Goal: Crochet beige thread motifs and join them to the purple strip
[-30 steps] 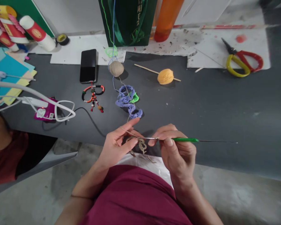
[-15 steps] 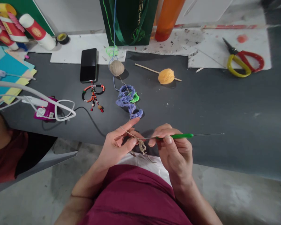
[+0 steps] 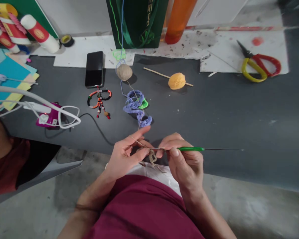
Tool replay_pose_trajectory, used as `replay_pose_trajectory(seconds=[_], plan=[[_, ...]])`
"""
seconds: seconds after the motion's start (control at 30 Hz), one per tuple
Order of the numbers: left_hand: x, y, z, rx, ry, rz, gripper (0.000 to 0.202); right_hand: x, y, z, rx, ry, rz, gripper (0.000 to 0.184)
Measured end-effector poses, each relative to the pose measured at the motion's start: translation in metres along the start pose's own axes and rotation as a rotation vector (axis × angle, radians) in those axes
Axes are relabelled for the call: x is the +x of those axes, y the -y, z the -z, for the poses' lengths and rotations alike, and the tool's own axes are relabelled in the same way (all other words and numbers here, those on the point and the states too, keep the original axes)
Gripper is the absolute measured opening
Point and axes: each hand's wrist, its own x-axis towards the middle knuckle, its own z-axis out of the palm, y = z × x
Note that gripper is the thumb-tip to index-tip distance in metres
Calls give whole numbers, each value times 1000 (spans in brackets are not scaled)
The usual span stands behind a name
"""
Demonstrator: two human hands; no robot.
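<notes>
Small tan crochet piece (image 3: 152, 157): held just above the lap, pinched between the left hand (image 3: 127, 156) thumb and fingers, forefinger raised with thread across it. Right hand (image 3: 185, 159) closed around a green-handled crochet hook (image 3: 190, 149), tip at the piece. Thread runs up past a blue crocheted strip (image 3: 136, 108) to a beige yarn ball (image 3: 124, 72) on the dark table (image 3: 226, 122). Orange yarn ball (image 3: 176, 81) on a wooden stick (image 3: 155, 73) sits right of it; black phone (image 3: 94, 69) left.
</notes>
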Motion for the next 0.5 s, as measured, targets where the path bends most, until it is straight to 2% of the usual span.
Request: replay_pose_trajectory(seconds=[0.2, 0.27, 0.4, 0.5], plan=[[0, 3, -8, -155, -18, 135, 69, 6, -5, -12, 248, -34, -129, 9], [0, 2, -9, -200, -25, 184, 78, 6, -6, -12, 224, -14, -141, 8], [1, 1, -5, -247, -24, 195, 99, 6, -7, -6, 86, 32, -92, 12], [4, 1, 0, -314, 41, 237, 118, 6, -6, -2, 64, 85, -11, 14]])
